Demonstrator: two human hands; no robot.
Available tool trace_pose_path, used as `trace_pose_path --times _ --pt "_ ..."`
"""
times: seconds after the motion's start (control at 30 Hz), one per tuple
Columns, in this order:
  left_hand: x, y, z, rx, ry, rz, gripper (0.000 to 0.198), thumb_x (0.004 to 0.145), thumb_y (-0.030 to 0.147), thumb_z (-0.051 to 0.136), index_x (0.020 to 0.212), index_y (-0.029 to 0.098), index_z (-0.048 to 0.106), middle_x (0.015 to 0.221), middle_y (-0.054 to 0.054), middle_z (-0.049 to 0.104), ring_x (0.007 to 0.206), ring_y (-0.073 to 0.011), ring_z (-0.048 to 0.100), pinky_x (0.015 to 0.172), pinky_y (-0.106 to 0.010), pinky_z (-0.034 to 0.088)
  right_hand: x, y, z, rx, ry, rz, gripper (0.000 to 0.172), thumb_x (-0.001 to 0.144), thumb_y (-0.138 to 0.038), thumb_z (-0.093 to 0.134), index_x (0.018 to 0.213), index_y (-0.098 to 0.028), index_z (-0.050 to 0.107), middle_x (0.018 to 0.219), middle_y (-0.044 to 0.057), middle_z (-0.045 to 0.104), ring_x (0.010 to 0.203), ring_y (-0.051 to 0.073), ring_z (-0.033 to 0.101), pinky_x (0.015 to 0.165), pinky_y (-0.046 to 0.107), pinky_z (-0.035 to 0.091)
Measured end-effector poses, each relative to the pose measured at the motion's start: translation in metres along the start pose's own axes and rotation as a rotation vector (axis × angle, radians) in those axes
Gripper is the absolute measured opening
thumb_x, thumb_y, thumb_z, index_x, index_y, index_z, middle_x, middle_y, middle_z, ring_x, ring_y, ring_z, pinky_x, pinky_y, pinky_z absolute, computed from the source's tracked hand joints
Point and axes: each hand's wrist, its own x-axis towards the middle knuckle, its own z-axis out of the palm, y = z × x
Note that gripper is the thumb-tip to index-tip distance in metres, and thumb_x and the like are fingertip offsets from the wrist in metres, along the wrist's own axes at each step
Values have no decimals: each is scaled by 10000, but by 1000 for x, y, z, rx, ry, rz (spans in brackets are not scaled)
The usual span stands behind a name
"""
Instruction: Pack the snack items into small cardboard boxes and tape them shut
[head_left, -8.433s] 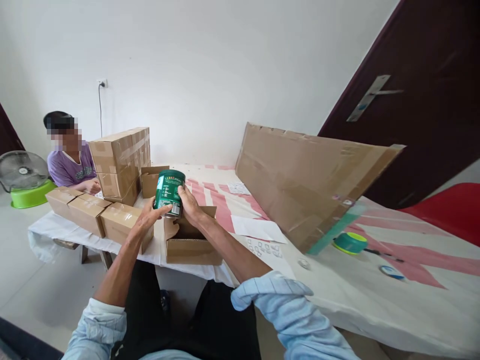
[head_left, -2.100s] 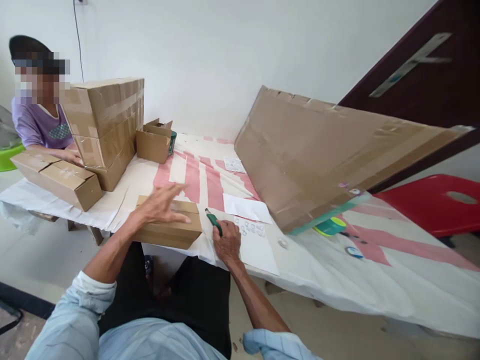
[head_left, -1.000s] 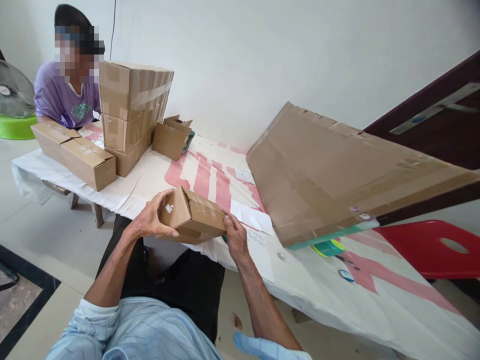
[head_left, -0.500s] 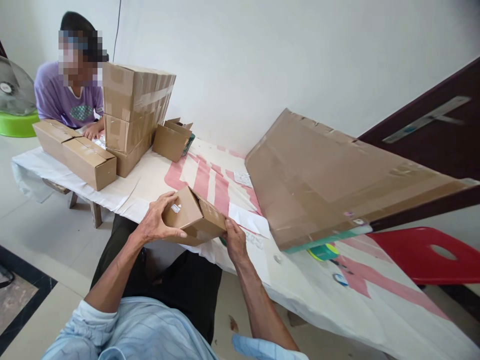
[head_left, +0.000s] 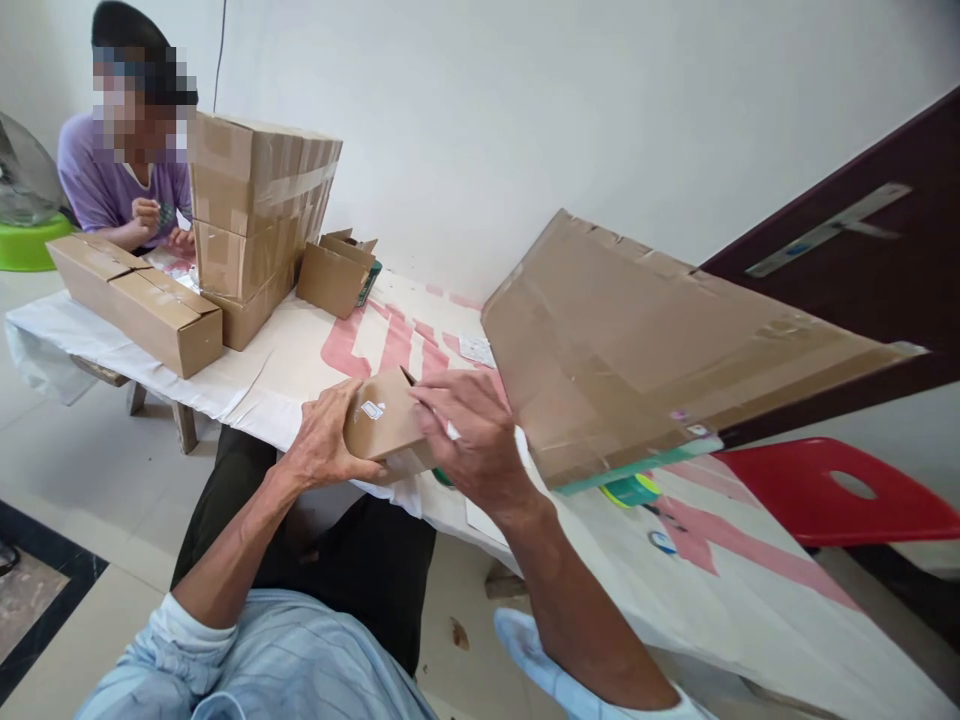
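Note:
A small brown cardboard box (head_left: 390,405) with a white label on its side is tilted at the table's near edge. My left hand (head_left: 326,440) grips its left end, thumb below and fingers along the far side. Over the right end of the box, my right hand (head_left: 480,435) has its fingers drawn together in a pinch near the lid's edge. A small white bit shows at those fingers, too little to name. My right hand hides the box's right end.
Stacked cartons (head_left: 255,210) and a long carton (head_left: 139,300) stand left, before a person in purple (head_left: 124,190). An opened box (head_left: 335,275) sits behind. To the right are a large cardboard sheet (head_left: 637,350), a green tape roll (head_left: 630,490) and a red stool (head_left: 840,490).
My right hand has left the box's right side and come up over its top edge, fingers pinched. The box has turned slightly in my left hand. The co-worker's hand has risen.

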Motion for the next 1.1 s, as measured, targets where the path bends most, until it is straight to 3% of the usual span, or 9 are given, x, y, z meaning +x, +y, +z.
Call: trace_pose_path --times 0.07,0.17,0.4,0.77,0.97,1.1 --pt "1 6 4 13 4 -7 1254 542 412 1025 1615 236 401 1563 -195 554 1475 -477 492 1209 -640 387 14 -14 1 -99 -142 -121 253 1031 -149 558 1111 -232 784 1108 105 757 1079 298 642 976 473 531" --pt "1 11 9 33 18 5 1281 538 415 1032 1621 220 375 1581 -210 538 1478 -477 491 1205 -634 384 21 -17 7 -250 -288 -190 235 1040 -130 543 1063 -202 766 1090 115 741 1064 293 610 917 437 501" --pt "-1 12 18 63 38 28 1292 557 444 1030 1633 216 352 1613 -226 514 1522 -477 458 1222 -630 357 24 -10 8 -407 -385 -257 176 1046 -128 578 1003 -180 740 1019 114 706 993 277 569 869 400 436" --pt "-2 13 19 78 26 32 1307 533 462 1037 1620 191 364 1620 -244 516 1529 -481 458 1223 -634 360 17 -11 10 -402 -392 -255 183 1052 -133 557 1022 -187 729 1022 112 711 990 279 559 864 403 413" --pt "-4 13 18 69 32 50 1229 553 423 1031 1601 255 411 1640 -204 513 1550 -467 445 1237 -633 352 15 -10 3 -215 -382 -178 202 1043 -152 543 973 -218 721 1086 111 710 1037 277 610 922 426 495" --pt "-6 12 14 35 26 77 1141 595 496 1034 1561 250 479 1674 -214 480 1571 -460 419 1254 -632 343 5 -6 0 -63 -218 -1 269 1022 -197 555 1242 -243 702 1304 141 668 1219 328 621 1056 537 541"
